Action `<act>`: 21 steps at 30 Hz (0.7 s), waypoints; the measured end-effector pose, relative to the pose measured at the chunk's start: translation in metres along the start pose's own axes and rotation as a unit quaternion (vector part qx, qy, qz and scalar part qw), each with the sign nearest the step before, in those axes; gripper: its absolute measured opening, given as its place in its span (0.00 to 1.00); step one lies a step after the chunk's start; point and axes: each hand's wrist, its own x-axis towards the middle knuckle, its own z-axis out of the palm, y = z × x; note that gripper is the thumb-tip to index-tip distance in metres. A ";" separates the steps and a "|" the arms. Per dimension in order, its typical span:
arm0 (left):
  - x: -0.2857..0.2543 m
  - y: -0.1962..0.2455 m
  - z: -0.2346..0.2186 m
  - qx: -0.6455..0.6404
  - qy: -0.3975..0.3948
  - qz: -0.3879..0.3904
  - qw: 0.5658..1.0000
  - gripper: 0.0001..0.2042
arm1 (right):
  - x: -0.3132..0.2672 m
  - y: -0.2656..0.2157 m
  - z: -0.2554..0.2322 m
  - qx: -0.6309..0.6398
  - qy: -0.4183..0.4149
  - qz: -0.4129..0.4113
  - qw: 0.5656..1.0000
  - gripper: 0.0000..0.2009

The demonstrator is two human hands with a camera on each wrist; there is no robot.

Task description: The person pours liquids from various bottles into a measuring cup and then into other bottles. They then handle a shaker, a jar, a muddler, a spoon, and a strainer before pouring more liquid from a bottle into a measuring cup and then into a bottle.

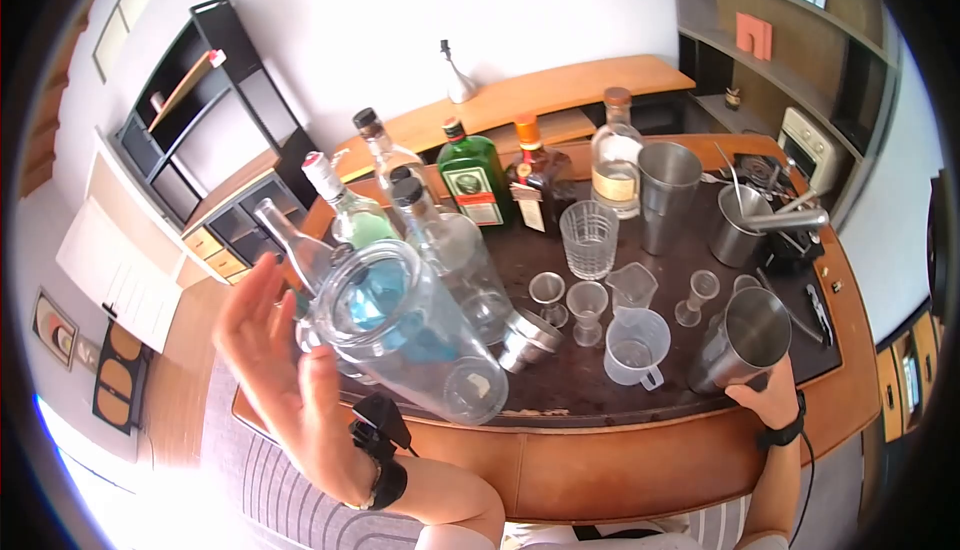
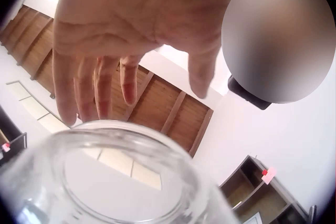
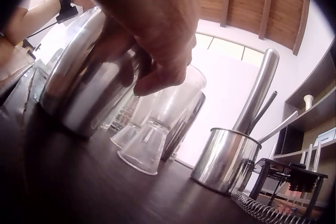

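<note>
At the left of the head view my left hand has its fingers spread and slightly bent, beside a tall clear glass jar with a thick round rim. In the left wrist view the fingers hang over the rim of the glass jar. At the table's right front my right hand grips a metal shaker tin. The right wrist view has the shaker tin low over the dark tabletop, the thumb at its side. A clear plastic double jigger stands near it.
Several bottles, among them a green bottle, line the back of the bar table. A plastic measuring jug, a cut-glass tumbler, a tall tin and a metal cup of bar tools stand nearer the right.
</note>
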 end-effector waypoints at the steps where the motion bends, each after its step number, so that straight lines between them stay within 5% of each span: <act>1: 0.000 -0.004 -0.001 -0.016 -0.010 -0.037 0.999 0.41 | -0.002 0.006 0.000 -0.002 0.007 0.000 1.000 0.45; 6: -0.002 -0.017 -0.004 -0.001 -0.083 -0.101 0.991 0.59 | -0.004 0.005 0.004 -0.027 0.004 0.005 1.000 0.45; 8: -0.003 -0.017 -0.005 -0.010 -0.114 -0.120 0.986 0.60 | -0.002 0.007 0.002 -0.070 -0.017 -0.014 0.997 0.43; 11: -0.003 -0.020 -0.004 0.000 -0.154 -0.129 0.980 0.59 | 0.003 -0.027 0.012 0.059 -0.008 0.064 0.996 0.43; 16: -0.003 -0.016 0.001 0.021 -0.173 -0.130 0.976 0.55 | 0.002 -0.030 0.015 -0.065 0.005 -0.065 0.996 0.50; 21: -0.004 -0.023 0.000 0.039 -0.188 -0.084 0.978 0.49 | 0.000 -0.039 0.017 -0.074 0.002 -0.074 0.994 0.49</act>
